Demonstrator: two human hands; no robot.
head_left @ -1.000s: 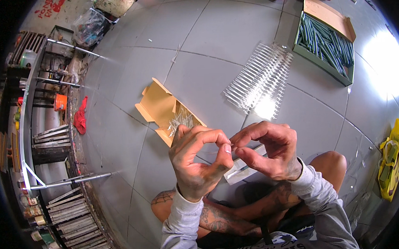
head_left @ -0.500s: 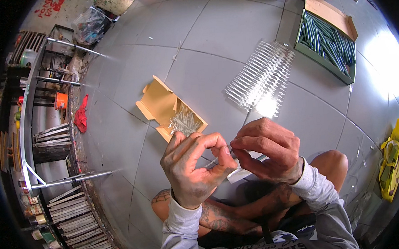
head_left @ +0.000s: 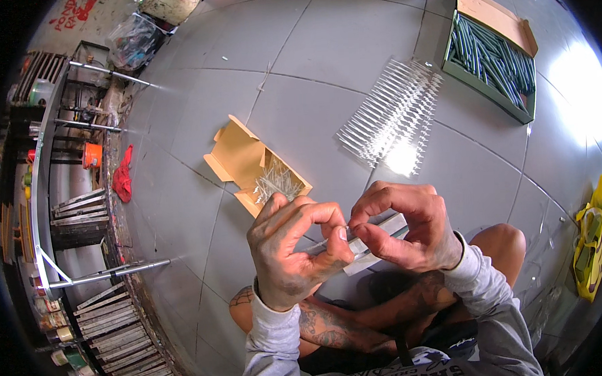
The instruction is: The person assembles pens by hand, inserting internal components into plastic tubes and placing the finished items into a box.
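My left hand [head_left: 294,252] and my right hand [head_left: 410,227] meet in front of me, thumb and forefinger of each pinched together, tips almost touching. Whatever is between the fingertips is too small to make out; a thin pale sliver shows inside the left hand's curl. Below the hands is a white, narrow, box-like thing [head_left: 363,262] with a dark green strip, partly covered by my right hand. Just beyond my left hand lies an opened brown cardboard box [head_left: 236,154] holding many thin clear sticks [head_left: 277,182].
Rows of clear, pointed plastic pieces [head_left: 392,117] lie on the grey tiled floor [head_left: 197,112]. A box of dark green sticks [head_left: 490,59] stands far right, a yellow bag [head_left: 593,239] nearer right. Along the left are a metal-legged frame [head_left: 110,270], a red cloth [head_left: 122,174] and an orange container [head_left: 92,155].
My right hand's fingers have lifted and rounded, showing more of the white box-like thing beneath. My left hand has shifted slightly; both pinches stay close together.
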